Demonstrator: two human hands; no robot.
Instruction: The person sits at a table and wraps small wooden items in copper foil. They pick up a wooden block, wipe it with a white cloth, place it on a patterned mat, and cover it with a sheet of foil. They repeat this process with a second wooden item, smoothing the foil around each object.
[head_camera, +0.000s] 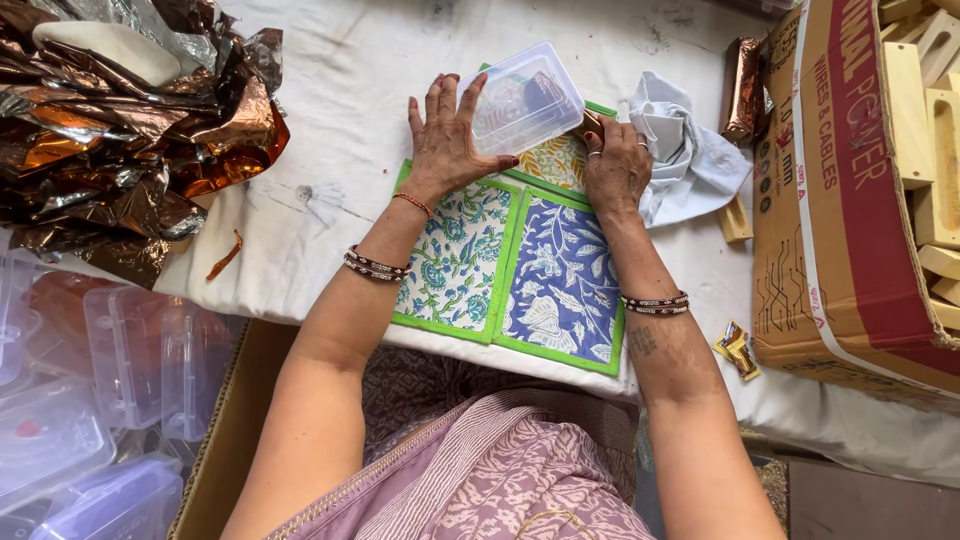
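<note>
Clear plastic boxes (110, 400) in carton; left hand (447, 140) and right hand (615, 165) clasping clear lidded box (525, 97).

Quick count from the top: one clear plastic lidded box (522, 98) up on the mat, two hands (447, 140) on it, left and right (615, 165). The green-edged patchwork mat (508, 262) shows three floral print panels. One crumpled white cloth (690, 150), one big cardboard carton (845, 190), one heap of coppery foil wrap (120, 130). At least six more clear plastic boxes (130, 370) piled lower left, hard to tell exactly
</note>
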